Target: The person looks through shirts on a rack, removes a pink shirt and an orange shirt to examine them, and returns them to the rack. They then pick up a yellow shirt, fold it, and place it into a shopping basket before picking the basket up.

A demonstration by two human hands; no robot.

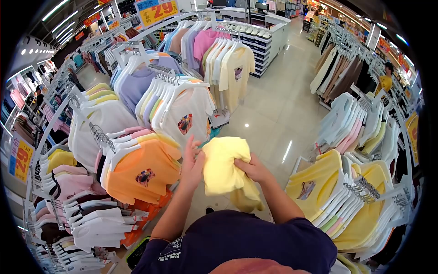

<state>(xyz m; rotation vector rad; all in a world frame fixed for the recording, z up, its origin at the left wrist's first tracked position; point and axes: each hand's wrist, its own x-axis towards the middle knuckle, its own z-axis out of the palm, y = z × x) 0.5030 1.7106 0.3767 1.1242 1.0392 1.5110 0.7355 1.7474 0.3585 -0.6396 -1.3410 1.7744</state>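
Observation:
A pale yellow garment (223, 162), bunched and partly folded, hangs in front of my chest with a loose part drooping below; its exact kind I cannot make out. My right hand (251, 167) grips its right side, fingers closed into the cloth. At its left edge is my left hand (194, 157), fingers spread and pointing up, palm beside the cloth. Nearest to that hand hang an orange T-shirt (146, 171) with a dark printed patch and a white T-shirt (185, 109) with a coloured print.
Racks of hanging shirts curve along my left, with price signs (157, 11) above. Yellow shirts (319, 178) hang close on my right. Ahead, a tiled aisle (283, 105) runs past a shoe display (262, 50) and a white counter (276, 27). A person in yellow (387, 82) stands far right.

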